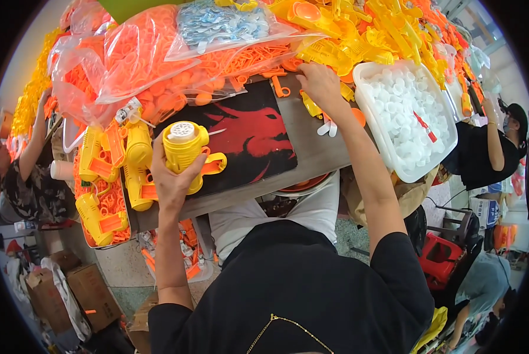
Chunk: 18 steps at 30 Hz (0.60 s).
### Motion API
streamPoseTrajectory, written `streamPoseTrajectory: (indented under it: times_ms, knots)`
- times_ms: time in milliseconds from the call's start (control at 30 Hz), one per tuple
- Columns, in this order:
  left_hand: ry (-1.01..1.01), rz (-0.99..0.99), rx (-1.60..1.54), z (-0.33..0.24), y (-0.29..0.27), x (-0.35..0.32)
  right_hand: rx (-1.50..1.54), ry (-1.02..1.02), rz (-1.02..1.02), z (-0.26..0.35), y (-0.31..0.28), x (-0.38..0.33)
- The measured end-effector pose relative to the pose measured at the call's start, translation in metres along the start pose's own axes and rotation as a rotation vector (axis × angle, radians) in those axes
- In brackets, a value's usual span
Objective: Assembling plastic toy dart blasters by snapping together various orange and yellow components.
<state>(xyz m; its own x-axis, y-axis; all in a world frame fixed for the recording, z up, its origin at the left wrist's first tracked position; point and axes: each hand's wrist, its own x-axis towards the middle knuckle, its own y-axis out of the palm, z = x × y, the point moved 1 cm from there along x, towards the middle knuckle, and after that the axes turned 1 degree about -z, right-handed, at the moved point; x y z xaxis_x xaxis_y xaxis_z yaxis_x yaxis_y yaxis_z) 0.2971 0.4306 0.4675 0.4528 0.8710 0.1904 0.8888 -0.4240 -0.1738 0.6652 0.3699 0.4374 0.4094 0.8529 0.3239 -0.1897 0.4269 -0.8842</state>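
Observation:
My left hand (171, 183) is wrapped round a yellow plastic toy body (183, 156), held upright over the left side of the dark mat (282, 138). A round white perforated piece (183, 130) sits in its top, and an orange-lined yellow handle (215, 163) sticks out to the right. At the far edge of the work area, my right hand (320, 85) reaches into the heap of yellow parts (341, 50). Its fingers are bent together beside small orange pieces (281, 87); what they pinch, if anything, is hidden.
Left stands a bin of yellow bodies and orange parts (102, 215). A white tub (451, 138) of translucent caps, with a red tool (425, 127) on top, is right. Clear bags of orange parts (140, 56) fill the back. Other people work on both sides.

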Motion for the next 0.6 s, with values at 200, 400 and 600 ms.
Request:
streamPoseTrajectory:
  times_ms: [200,400,600]
  knots:
    - [0.054,0.042,0.07,-0.009,0.003,-0.015,-0.457,-0.106,-0.027,-0.015,0.052,0.034]
    - [0.047,-0.042,0.104,-0.004,-0.021,-0.027,-0.063,-0.247,-0.14,-0.003,0.01,-0.005]
    - [0.241,-0.052,0.291,-0.016,-0.006,-0.011,1.043,0.395,0.583,0.016,-0.007,-0.016]
